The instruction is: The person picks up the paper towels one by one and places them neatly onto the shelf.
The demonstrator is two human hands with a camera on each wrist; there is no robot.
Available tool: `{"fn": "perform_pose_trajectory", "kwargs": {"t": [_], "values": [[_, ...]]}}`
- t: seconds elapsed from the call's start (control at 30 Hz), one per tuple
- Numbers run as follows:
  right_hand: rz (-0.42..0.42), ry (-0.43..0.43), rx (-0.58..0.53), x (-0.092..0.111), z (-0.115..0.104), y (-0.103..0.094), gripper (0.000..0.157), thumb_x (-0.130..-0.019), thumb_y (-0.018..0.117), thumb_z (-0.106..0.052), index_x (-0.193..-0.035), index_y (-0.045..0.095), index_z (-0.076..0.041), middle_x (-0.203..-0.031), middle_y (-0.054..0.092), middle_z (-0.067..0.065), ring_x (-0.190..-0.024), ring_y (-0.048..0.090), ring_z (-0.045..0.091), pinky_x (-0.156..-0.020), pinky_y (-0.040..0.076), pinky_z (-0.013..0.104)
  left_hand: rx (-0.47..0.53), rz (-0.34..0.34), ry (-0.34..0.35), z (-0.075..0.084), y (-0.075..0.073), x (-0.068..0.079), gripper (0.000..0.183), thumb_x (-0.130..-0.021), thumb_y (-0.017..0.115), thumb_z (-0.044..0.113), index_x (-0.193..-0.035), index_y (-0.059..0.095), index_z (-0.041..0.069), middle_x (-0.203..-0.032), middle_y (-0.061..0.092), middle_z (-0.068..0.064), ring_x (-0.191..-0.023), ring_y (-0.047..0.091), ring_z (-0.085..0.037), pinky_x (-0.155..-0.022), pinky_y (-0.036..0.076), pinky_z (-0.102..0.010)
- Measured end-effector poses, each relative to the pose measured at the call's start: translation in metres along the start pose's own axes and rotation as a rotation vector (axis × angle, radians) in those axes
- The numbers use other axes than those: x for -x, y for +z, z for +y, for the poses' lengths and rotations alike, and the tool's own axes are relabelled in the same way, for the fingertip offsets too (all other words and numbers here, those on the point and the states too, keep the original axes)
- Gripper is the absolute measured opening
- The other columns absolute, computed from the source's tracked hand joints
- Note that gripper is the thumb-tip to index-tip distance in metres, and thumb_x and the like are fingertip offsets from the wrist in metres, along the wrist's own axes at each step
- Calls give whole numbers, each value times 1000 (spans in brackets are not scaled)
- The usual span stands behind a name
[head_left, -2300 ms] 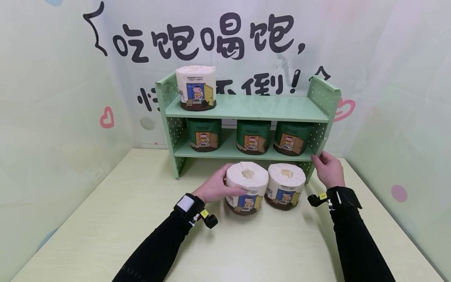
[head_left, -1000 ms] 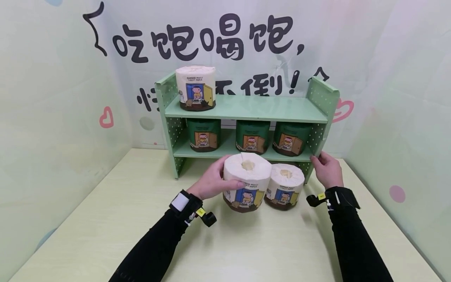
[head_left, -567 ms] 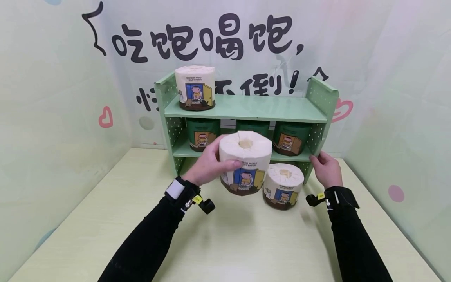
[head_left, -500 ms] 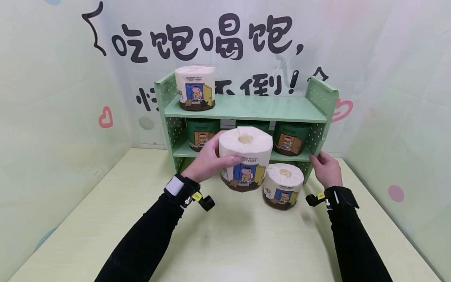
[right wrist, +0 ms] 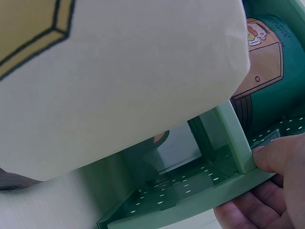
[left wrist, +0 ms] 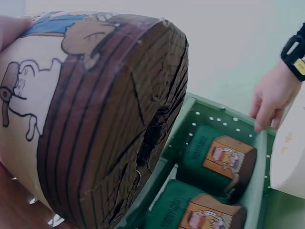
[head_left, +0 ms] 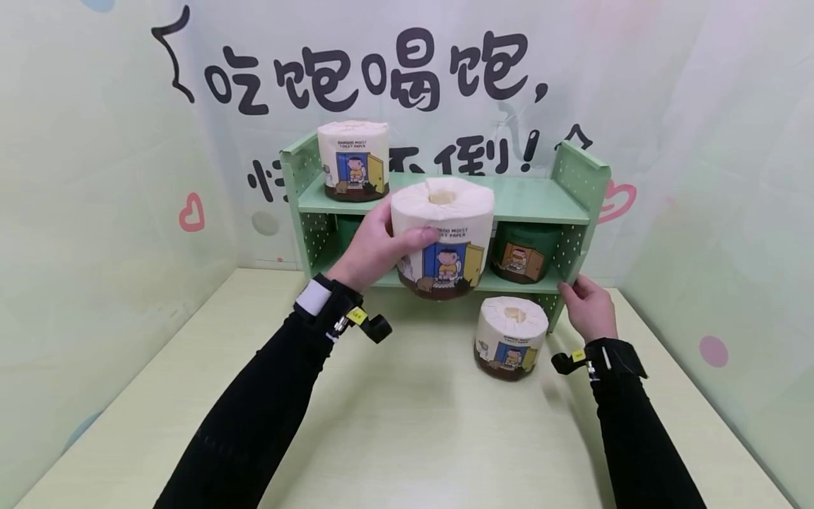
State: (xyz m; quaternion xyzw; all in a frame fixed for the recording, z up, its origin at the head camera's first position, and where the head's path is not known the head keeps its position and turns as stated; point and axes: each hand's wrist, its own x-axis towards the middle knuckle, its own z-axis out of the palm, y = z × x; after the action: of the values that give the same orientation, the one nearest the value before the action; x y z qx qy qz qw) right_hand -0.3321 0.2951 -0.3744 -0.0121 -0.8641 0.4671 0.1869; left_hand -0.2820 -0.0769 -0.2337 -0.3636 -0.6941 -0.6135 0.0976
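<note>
My left hand [head_left: 375,247] grips a white toilet paper roll [head_left: 445,219] by its left side, thumb across the front. The roll is upright in the air before the green shelf rack [head_left: 445,205], level with its upper board. Its brown underside shows in the left wrist view. At the rack's lower right, my right hand [head_left: 590,305] pinches the edge of the side panel [right wrist: 190,202]. Beside that hand a second white roll [head_left: 511,336] stands on the table. A third white roll [head_left: 353,161] stands at the left of the upper board.
Green toilet paper rolls stand on the lower board; the right one [head_left: 526,252] shows fully, the left one [head_left: 348,230] is partly covered, and the middle one is hidden in the head view. A pale table [head_left: 381,424] lies before a printed backdrop [head_left: 407,71].
My left hand has lifted its white roll off the table, up to the height of the upper board. The right hand has stayed on the side panel.
</note>
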Motion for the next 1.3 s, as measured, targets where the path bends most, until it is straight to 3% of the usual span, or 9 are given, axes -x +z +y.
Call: {"fn": "perform_pose_trajectory", "kwargs": {"t": [0.33, 0.6, 0.77, 0.93, 1.3], "values": [[5, -10, 6, -1, 1, 0, 42, -105, 52, -27, -141, 53, -4, -126, 60, 19, -116, 53, 30, -97, 42, 55, -6, 37, 57, 16, -3, -26, 69, -82, 72, 43, -135, 45, 8, -117, 64, -8, -98, 64, -26, -80, 57, -43], [7, -17, 16, -1, 3, 0, 43, -105, 51, -28, -140, 53, -4, -125, 61, 19, -115, 54, 30, -96, 43, 55, -5, 128, 26, 21, -3, -41, 66, -82, 74, 41, -134, 46, 11, -116, 64, -7, -98, 64, -23, -79, 57, -41], [4, -14, 9, -1, 3, 0, 43, -105, 51, -28, -141, 53, -4, -125, 61, 19, -115, 53, 30, -97, 43, 55, -26, 190, -6, 16, -3, -51, 63, -84, 74, 33, -135, 45, 11, -116, 63, -7, -98, 63, -21, -78, 56, -40], [0, -7, 6, 0, 2, -1, 43, -105, 51, -28, -141, 53, -4, -126, 60, 20, -116, 53, 31, -97, 42, 56, -17, 197, -30, 10, -3, -58, 61, -85, 74, 26, -136, 44, 9, -117, 63, -9, -98, 63, -22, -78, 56, -40], [0, -6, 8, 0, 1, -1, 44, -105, 51, -29, -142, 51, -5, -127, 59, 19, -117, 53, 31, -97, 43, 55, -105, 215, -73, -5, -6, -61, 68, -82, 79, 36, -132, 42, 9, -117, 60, -7, -96, 63, -18, -77, 57, -38]]}}
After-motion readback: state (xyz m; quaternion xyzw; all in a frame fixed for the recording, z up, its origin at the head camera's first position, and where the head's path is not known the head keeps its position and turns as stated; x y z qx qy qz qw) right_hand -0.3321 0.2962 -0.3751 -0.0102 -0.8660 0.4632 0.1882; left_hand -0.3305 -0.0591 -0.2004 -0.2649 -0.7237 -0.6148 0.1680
